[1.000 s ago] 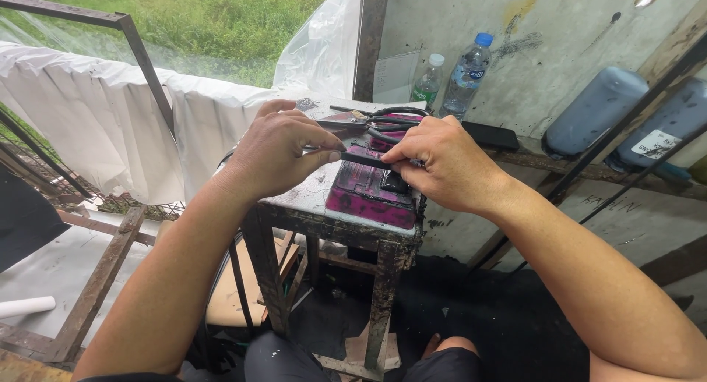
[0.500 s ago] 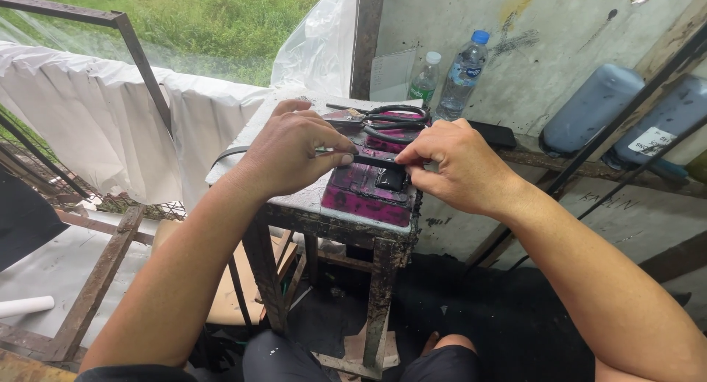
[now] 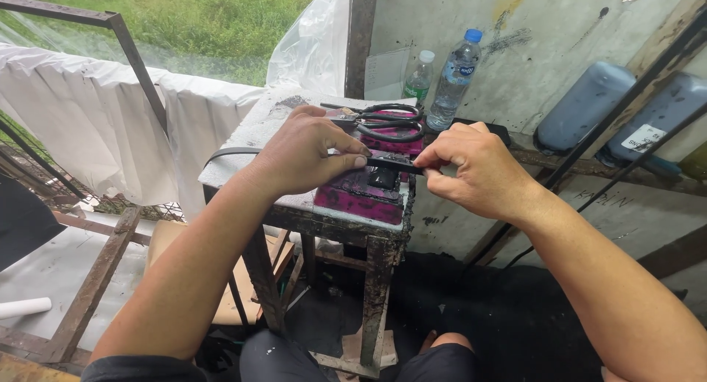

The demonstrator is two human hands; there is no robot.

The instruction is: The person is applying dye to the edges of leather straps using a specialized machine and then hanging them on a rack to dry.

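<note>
Single head view; looks down and forward over small table [image 3: 243, 143], close; hands [image 3: 302, 152] just above table at frame centre; wall [image 3: 560, 29] behind table; grass [image 3: 213, 21] beyond, upper left.

Both bare forearms reach forward from the lower edge of the view and converge toward the middle, elbows spread wide and wrists nearly level with each other. The left hand [image 3: 305, 154] lies palm down, knuckles up, its fingers [image 3: 346, 148] curled inward and the thumb stretched to the right, its tip pressed against the forefinger in a pinch. The right hand [image 3: 468, 168] faces it from the other side, back of the hand turned up and slightly outward, fingers bent tightly with the thumb and forefinger closed together at their tips. The two pinches sit near one another, not touching. Dark shorts cover the knees below.
</note>
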